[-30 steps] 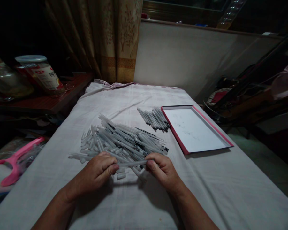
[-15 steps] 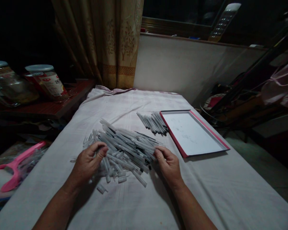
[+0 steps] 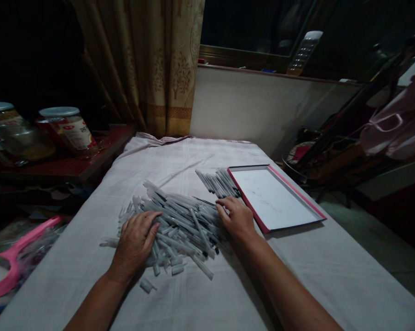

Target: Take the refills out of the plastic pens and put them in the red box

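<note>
A big loose pile of grey-white pens (image 3: 180,220) lies on the cloth-covered table (image 3: 200,156), with several loose pen caps (image 3: 146,285) at its near edge. My left hand (image 3: 135,241) rests on the pile's left side, fingers bent down among the pens. On the pile's right side sits my right hand (image 3: 235,216), its fingers curled onto the pens. A smaller, neat bundle of pens (image 3: 218,182) lies just beyond my right hand. Next to that bundle is a flat white tray with a red rim (image 3: 273,195).
Two lidded jars (image 3: 67,124) stand on a dark wooden shelf (image 3: 69,165) at the left. A pink plastic tool (image 3: 10,257) lies low at the left. A patterned curtain (image 3: 159,69) hangs behind the table. Bags and clutter (image 3: 383,133) fill the right side.
Both hands held one pen between them a second ago. They let it go and moved forward onto the pile, the right hand furthest, toward the small bundle.
</note>
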Demonstrator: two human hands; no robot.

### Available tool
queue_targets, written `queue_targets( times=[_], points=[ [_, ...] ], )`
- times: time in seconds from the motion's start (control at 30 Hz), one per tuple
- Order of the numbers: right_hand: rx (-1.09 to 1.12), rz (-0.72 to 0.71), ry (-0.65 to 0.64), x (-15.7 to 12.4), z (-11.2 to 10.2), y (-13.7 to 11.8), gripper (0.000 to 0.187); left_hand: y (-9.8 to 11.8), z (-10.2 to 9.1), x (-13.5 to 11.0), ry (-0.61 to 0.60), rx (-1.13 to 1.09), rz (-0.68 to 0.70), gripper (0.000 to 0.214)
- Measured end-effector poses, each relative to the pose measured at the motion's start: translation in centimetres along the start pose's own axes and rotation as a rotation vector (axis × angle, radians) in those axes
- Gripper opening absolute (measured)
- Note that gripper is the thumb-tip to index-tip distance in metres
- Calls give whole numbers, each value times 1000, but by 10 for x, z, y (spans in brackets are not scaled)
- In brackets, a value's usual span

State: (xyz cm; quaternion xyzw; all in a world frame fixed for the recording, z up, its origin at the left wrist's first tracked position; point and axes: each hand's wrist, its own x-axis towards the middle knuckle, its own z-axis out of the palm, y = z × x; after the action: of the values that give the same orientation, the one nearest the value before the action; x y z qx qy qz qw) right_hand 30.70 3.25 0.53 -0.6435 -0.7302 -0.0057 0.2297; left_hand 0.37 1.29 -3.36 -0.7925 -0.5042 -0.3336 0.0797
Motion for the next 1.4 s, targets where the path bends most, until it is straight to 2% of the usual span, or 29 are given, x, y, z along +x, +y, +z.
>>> queue_targets(
  times=[0.07, 0.17, 0.23, 0.47, 0.57, 0.67, 0.8, 0.97, 1.03, 1.1, 1.23, 1.4],
  points=[
    [-162, 47, -187, 31, -2, -2, 29, -2, 1, -1, 11, -14, -6, 34],
    [-219, 62, -270, 69, 4, -5, 29, -3, 1, -3, 41, -38, -15, 33],
    [-241, 80, -307, 84, 12, -6, 28, -4, 0, -4, 54, -47, -24, 32],
    [-229, 137, -379, 101, 28, -16, 36, -4, 0, -5, 59, -64, -21, 29],
    [-180, 149, -378, 106, 26, -21, 40, -3, 1, -4, 66, -53, -5, 27],
    [-122, 170, -342, 107, 18, -23, 35, -3, 1, -4, 83, -34, 13, 26],
    [-6, 166, -256, 82, -3, -22, 28, 3, -3, -2, 124, 2, 50, 23],
    [251, 101, -172, 8, -18, -23, 31, 19, -12, 3, 218, 85, 64, 36],
    [602, 105, -55, -20, -15, -22, 29, 26, -15, 3, 225, 96, 85, 42],
    [847, 150, -25, -39, -11, -22, 27, 32, -16, 2, 182, 74, 132, 39],
    [1123, 306, -33, -51, -1, -21, 28, 39, -18, -1, 88, 18, 205, 21],
    [1259, 448, -57, -50, 5, -16, 42, 46, -20, -5, 96, -11, 194, 23]
  ],
)
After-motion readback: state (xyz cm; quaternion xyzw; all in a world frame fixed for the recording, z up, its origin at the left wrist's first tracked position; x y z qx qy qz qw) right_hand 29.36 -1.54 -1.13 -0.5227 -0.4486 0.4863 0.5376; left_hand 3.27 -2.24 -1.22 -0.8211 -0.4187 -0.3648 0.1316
